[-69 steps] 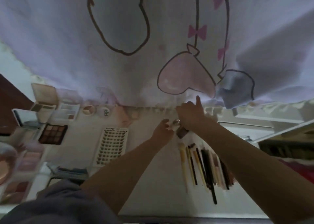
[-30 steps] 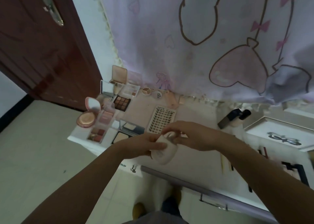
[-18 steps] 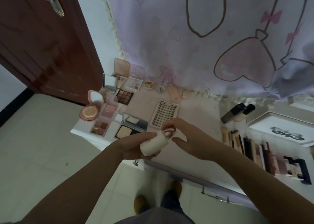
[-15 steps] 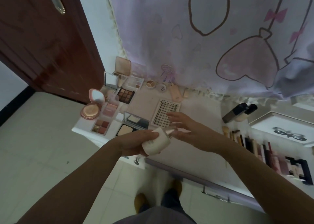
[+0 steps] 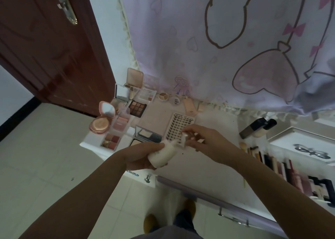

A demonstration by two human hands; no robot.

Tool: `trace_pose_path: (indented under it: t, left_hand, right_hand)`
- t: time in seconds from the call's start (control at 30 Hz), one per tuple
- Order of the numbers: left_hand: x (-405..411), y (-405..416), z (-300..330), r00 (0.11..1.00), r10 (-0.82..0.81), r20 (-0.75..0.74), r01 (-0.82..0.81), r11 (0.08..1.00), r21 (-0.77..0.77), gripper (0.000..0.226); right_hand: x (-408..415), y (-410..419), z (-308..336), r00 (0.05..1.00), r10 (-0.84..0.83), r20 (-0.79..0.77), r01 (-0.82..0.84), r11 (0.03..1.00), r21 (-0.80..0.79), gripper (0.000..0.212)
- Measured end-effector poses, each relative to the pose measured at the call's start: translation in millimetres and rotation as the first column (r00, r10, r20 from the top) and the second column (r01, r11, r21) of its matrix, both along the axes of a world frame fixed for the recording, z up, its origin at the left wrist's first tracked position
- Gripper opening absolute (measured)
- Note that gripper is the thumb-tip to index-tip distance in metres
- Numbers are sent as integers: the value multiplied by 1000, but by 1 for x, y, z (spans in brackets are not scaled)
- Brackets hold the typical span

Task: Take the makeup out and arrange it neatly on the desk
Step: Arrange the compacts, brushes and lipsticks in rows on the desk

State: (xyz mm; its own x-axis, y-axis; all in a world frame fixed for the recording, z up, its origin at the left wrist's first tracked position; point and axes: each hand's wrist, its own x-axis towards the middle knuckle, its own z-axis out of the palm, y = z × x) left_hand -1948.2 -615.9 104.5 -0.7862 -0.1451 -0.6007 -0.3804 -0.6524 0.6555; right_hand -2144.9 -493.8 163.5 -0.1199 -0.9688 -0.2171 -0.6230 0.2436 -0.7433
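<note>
My left hand [image 5: 139, 155] grips a small white bottle [image 5: 162, 156] above the front edge of the pale desk [image 5: 208, 166], tilted with its neck up and to the right. My right hand [image 5: 203, 138] pinches the bottle's cap or pump top [image 5: 184, 139]. Laid out on the desk's left part are open palettes [image 5: 137, 108], a round pink compact [image 5: 100, 123], a mirrored powder case [image 5: 147, 134] and a white lash tray [image 5: 178, 128].
A row of brushes and pencils [image 5: 275, 164] lies at the right, with a dark foundation bottle [image 5: 253, 128] and a white tray [image 5: 308, 148] behind. A printed curtain [image 5: 226, 48] hangs over the desk's back. A brown door [image 5: 45, 48] stands left; tiled floor below.
My hands have come back from the desk's far side with the white bottle. My right hand's fingers have closed onto the bottle's top. The view swung left and down.
</note>
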Motion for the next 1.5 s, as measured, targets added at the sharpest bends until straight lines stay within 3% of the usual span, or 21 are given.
trace_pose_path:
  t: [0.07, 0.13, 0.23, 0.33, 0.6, 0.73, 0.83, 0.93, 1.03, 1.1, 1.2, 1.27, 1.37, 1.43, 1.5]
  left_hand:
    - [-2, 2, -5, 999, 29, -13, -31, 994, -103, 28]
    - [-6, 8, -13, 997, 59, 56, -36, 939, -342, 29]
    - [-15, 29, -30, 965, 209, 158, -51, 741, -669, 22]
    - [-26, 47, -52, 920, 374, 120, -107, 532, -840, 20]
    - [-38, 54, -87, 881, 419, 219, 102, 284, -953, 35]
    - [-40, 50, -92, 887, 421, 191, 113, 202, -973, 36]
    - [-41, 51, -90, 895, 410, 176, 112, 176, -978, 42]
    - [-35, 53, -82, 910, 415, -5, 6, -25, -1000, 47]
    - [-63, 60, -53, 915, 283, -286, -219, -247, -944, 37]
    - [-108, 62, -31, 927, 157, -340, -302, -226, -926, 32]
    - [-184, 66, -20, 977, 24, -210, -209, -23, -978, 34]
    - [-228, 70, -28, 997, -82, 3, 13, 119, -993, 43]
    - [-279, 82, -40, 949, -223, 223, 274, 234, -933, 54]
    - [-309, 89, -50, 935, -258, 243, 321, 331, -887, 46]
    - [-332, 93, -58, 950, -226, 215, 295, 430, -853, 33]
  right_hand:
    - [-11, 4, -13, 991, -125, 48, 123, 992, 41, 24]
    - [-20, 13, -37, 969, -237, 67, 225, 962, 154, 19]
    - [-20, 32, -79, 903, -417, 102, 372, 880, 296, 25]
    - [-7, 35, -110, 826, -545, 146, 475, 811, 341, 26]
    - [14, 5, -145, 844, -531, 79, 486, 818, 306, 19]
    - [20, -9, -145, 877, -481, -5, 466, 846, 258, 23]
    - [16, -9, -140, 857, -513, 45, 484, 832, 273, 20]
    - [-3, 3, -123, 853, -514, 91, 480, 841, 251, 13]
    - [-48, 18, -98, 886, -464, -13, 462, 879, 115, 12]
    - [-87, 25, -77, 874, -460, -157, 466, 885, 2, 12]
    - [-148, 34, -41, 826, -408, -388, 401, 910, -103, 23]
    - [-183, 40, -22, 771, -198, -606, 278, 960, 40, 38]
    - [-217, 50, -17, 604, 165, -780, 147, 938, 313, 50]
    - [-229, 53, -26, 513, 248, -822, 94, 935, 341, 45]
    - [-238, 51, -36, 482, 228, -846, 46, 958, 284, 38]
